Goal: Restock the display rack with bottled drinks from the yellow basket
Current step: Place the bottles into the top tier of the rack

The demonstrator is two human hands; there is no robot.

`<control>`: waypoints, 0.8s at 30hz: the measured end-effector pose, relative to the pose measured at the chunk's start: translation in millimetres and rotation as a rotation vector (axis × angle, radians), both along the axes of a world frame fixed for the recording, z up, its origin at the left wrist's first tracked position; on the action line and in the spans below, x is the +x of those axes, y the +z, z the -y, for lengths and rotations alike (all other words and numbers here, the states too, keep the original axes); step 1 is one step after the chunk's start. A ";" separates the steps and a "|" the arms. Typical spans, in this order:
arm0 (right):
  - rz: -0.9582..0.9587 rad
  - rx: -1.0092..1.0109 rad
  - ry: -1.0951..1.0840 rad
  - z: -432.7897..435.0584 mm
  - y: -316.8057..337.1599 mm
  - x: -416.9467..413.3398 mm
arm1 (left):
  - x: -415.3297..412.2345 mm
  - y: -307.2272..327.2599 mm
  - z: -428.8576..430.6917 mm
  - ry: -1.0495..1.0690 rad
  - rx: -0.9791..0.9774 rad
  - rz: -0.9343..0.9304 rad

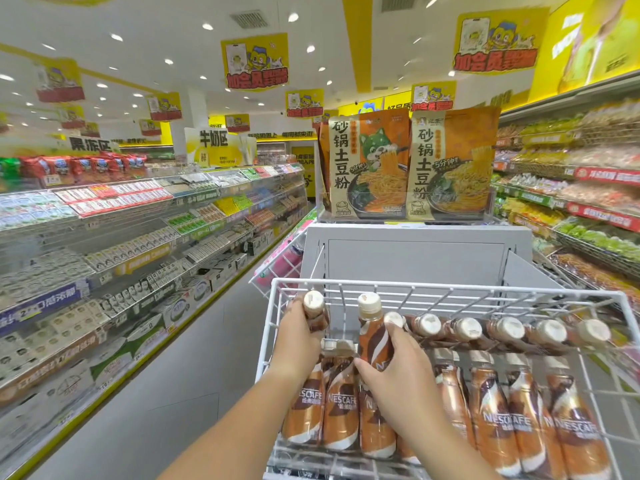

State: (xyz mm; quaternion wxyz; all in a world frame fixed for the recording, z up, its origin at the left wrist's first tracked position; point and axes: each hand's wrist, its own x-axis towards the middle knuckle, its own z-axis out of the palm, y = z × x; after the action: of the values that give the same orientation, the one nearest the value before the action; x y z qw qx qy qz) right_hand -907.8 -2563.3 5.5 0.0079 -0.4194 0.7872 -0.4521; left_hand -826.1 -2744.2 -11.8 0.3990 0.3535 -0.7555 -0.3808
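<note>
A white wire display rack [450, 287] stands in front of me with brown and orange coffee bottles in two rows. My left hand [298, 337] grips one bottle [314, 308] by its neck at the rack's left end. My right hand [398, 372] holds a second upright bottle [372, 327] just to the right of it, above the front row [491, 410]. A back row of bottles [485, 329] shows its cream caps. The yellow basket is out of view.
Noodle packets [408, 164] sit in a clear tray on top of a grey stand [415, 254] behind the rack. Long shelves of boxed goods [138, 237] line the left of the aisle, with snack shelves [588, 202] on the right. Grey floor [173, 393] runs along the left.
</note>
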 end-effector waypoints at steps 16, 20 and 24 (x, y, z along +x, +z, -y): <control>0.069 -0.052 0.009 10.1 -4.2 0.1 | -10.6 11.6 -2.3 -0.110 -0.059 0.450; 0.073 -0.071 0.006 8.7 -4.1 1.4 | -11.2 13.7 -1.8 -0.082 -0.143 0.515; 0.083 -0.074 0.012 7.7 -3.8 1.1 | -8.0 7.5 -0.9 -0.050 -0.192 0.335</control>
State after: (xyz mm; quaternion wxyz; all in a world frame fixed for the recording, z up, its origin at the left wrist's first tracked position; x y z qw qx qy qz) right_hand -906.7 -2571.0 1.7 0.0278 -0.4047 0.7666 -0.4977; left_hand -834.1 -2743.3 -4.3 0.2901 0.3535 -0.8527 -0.2526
